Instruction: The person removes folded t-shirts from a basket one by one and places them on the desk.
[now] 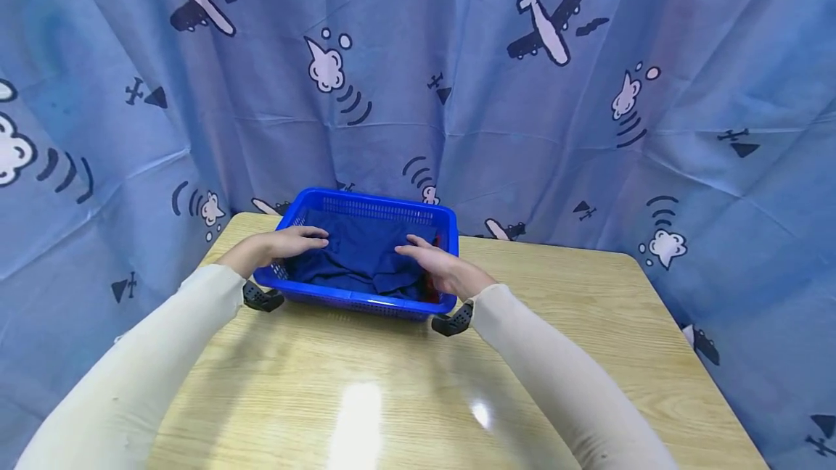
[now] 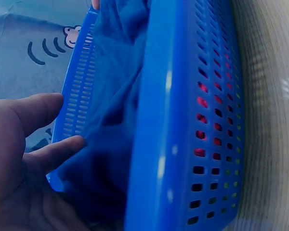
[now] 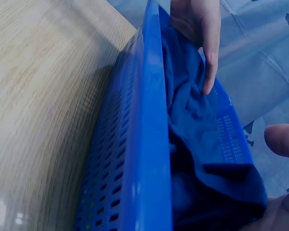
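A blue plastic basket (image 1: 353, 299) with slotted walls stands on the table, with dark blue cloth (image 1: 362, 245) spread inside it. Over the basket's left end reaches my left hand (image 1: 292, 241), its fingers extended above the cloth. My right hand (image 1: 437, 263) is over the right end, fingers pointing inward, with its thumb and fingers apart in the right wrist view. Neither hand visibly grips the cloth (image 3: 190, 110); whether the fingertips touch it is hard to tell. Something red (image 2: 202, 118) shows through the basket's slots, mostly hidden under the cloth.
The light wooden table (image 1: 555, 296) extends in front of the basket and to its right. Behind it hangs a blue curtain (image 1: 405, 78) printed with planes and clouds, close to the basket's back rim. Each wrist carries a black device (image 1: 453, 319).
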`<state>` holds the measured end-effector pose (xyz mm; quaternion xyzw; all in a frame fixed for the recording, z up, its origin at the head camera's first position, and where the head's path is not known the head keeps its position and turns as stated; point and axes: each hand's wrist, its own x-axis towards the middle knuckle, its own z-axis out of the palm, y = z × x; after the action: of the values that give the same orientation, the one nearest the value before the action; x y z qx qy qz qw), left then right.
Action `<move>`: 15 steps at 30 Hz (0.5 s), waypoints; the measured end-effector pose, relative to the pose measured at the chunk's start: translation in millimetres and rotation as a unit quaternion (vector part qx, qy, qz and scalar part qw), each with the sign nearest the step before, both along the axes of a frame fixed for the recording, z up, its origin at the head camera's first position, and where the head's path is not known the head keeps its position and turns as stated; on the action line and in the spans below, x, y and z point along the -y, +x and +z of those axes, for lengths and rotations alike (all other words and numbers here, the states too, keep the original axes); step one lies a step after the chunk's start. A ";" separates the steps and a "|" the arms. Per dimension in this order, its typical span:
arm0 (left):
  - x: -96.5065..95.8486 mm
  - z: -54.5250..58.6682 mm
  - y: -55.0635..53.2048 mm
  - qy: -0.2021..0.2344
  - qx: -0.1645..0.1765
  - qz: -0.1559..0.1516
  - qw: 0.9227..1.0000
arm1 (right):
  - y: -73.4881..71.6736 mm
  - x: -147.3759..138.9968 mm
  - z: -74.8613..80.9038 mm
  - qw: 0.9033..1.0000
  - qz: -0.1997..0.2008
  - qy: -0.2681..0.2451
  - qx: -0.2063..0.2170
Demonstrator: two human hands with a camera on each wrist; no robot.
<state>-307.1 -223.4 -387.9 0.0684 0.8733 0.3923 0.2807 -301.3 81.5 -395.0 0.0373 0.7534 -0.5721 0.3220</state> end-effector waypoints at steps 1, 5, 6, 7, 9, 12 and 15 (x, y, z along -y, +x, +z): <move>-0.7 0.8 -0.9 0.003 -0.003 -0.002 1.000 | 0.0 0.0 1.7 1.000 0.002 0.003 0.000; -4.1 1.0 -4.2 0.007 -0.007 -0.011 1.000 | 0.2 -2.0 5.8 1.000 0.012 0.000 0.003; -4.7 0.3 -5.0 0.006 -0.008 -0.013 1.000 | 0.0 -2.9 5.8 1.000 0.017 -0.002 0.004; -5.1 -0.9 -6.1 0.004 -0.011 -0.015 1.000 | -0.3 -3.6 5.5 1.000 0.022 -0.004 0.005; -5.6 -3.2 -7.8 0.000 -0.013 -0.017 1.000 | -1.5 -4.9 3.5 0.999 0.037 -0.008 0.007; -6.0 -9.4 -9.8 -0.007 -0.017 -0.021 1.000 | -3.7 -6.1 -2.3 0.998 0.057 -0.015 0.004; -7.7 -14.0 -9.9 -0.010 -0.008 -0.027 1.000 | -6.4 -6.4 -8.9 0.998 0.060 -0.030 -0.006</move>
<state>-317.0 -215.7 -401.8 0.0917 0.8773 0.3752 0.2849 -307.6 87.9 -403.9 -0.0211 0.7388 -0.5739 0.3527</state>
